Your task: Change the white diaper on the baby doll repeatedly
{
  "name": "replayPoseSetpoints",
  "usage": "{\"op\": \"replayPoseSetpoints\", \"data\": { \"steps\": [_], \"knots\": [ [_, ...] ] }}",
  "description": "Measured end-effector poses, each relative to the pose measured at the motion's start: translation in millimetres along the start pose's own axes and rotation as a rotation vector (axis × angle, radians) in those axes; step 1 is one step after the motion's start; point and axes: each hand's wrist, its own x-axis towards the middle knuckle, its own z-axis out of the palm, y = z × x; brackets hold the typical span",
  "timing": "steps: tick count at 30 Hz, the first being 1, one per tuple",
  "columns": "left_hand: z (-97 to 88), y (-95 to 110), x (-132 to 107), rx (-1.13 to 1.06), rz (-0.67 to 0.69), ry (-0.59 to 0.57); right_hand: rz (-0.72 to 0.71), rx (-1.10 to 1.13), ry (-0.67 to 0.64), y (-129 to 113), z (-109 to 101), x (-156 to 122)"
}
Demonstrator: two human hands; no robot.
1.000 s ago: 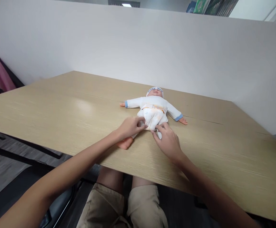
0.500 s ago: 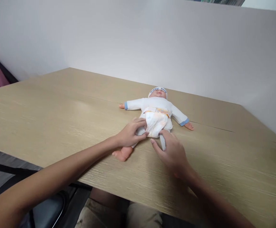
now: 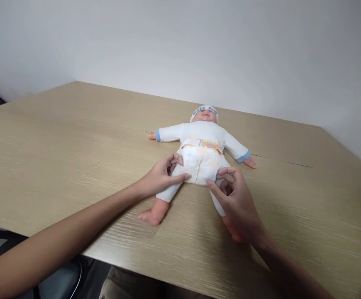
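A baby doll (image 3: 202, 131) in white clothes with blue cuffs lies on its back, head toward the wall, arms and legs spread. Around its hips is a white diaper (image 3: 199, 164) with an orange printed waistband. My left hand (image 3: 162, 174) has its fingers curled at the diaper's left edge, the thumb low on the front near the leg. On the opposite edge, my right hand (image 3: 235, 193) pinches the diaper between thumb and fingers and covers part of the doll's leg there.
The doll lies on a wide wooden table (image 3: 74, 166) with a thin seam across it. A pale wall (image 3: 180, 50) rises behind. Below the near edge a dark chair (image 3: 59, 280) shows at lower left, with something pink at the far left.
The doll looks larger and its legs show more. The diaper front lies flatter and wider, and my hands have moved slightly apart along its edges. The camera view has shifted.
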Motion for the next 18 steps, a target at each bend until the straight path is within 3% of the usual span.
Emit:
{"op": "replayPoseSetpoints", "data": {
  "steps": [6, 10, 18],
  "knots": [
    [0.5, 4, -3, -0.094, -0.140, 0.096, 0.042, 0.011, 0.025, 0, -7, 2],
    [3.0, 4, -7, -0.061, -0.116, 0.129, 0.011, -0.091, -0.011, -7, -10, 1],
    [-0.8, 7, -6, 0.224, -0.032, 0.017, -0.021, -0.166, -0.028, -10, -10, -2]
  ]
}}
